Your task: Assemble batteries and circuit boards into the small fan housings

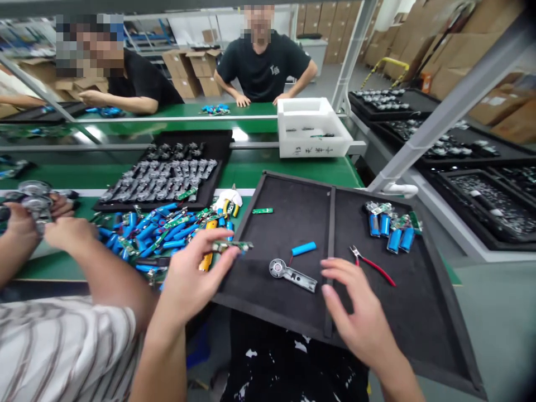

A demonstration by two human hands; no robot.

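Between the thumb and fingers of my left hand is a green circuit board, held over the left edge of the black tray. My right hand hovers above the tray's divider, fingers apart and holding nothing. Between my hands lies a grey plastic housing with a round fan end. Just behind it rests a blue cylindrical battery with a red wire. Red-handled cutters lie right of the divider. Another green circuit board sits in the tray's left compartment.
Blue batteries with boards fill the tray's far right corner. Left of the tray is a pile of batteries, with yellow-handled pliers beside it. Behind stand a tray of grey housings and a white bin. A co-worker's arms reach in at left.
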